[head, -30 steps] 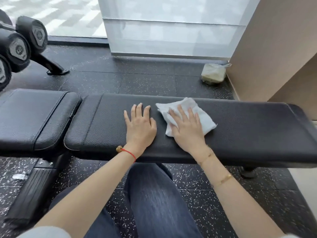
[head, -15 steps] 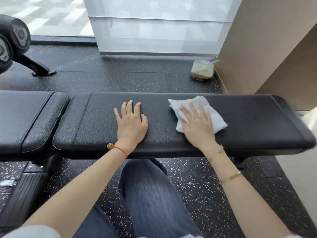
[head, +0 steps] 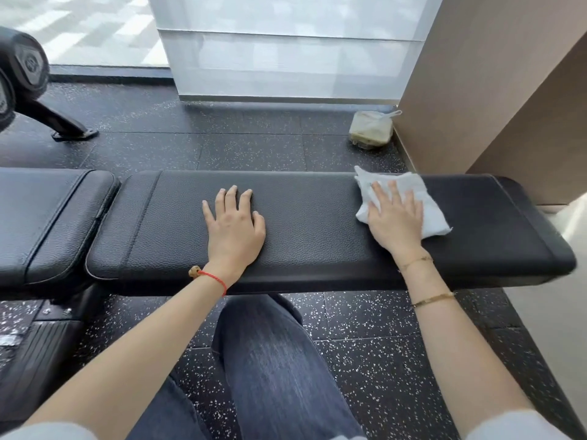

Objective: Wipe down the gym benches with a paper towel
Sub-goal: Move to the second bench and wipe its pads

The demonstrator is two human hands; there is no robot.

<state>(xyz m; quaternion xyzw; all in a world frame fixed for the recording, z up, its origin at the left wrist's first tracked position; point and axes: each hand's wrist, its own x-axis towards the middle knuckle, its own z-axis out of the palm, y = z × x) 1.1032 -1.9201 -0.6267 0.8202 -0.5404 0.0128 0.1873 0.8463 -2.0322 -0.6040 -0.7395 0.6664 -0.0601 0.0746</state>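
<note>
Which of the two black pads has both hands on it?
The long black leather bench pad on the right; the shorter black pad on the left is untouched.

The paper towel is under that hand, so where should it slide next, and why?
Probably on toward the bench's right end. The right hand presses the paper towel flat on the long bench pad, and a bare stretch of pad lies beyond it. The left hand rests flat mid-pad, bracing.
</note>
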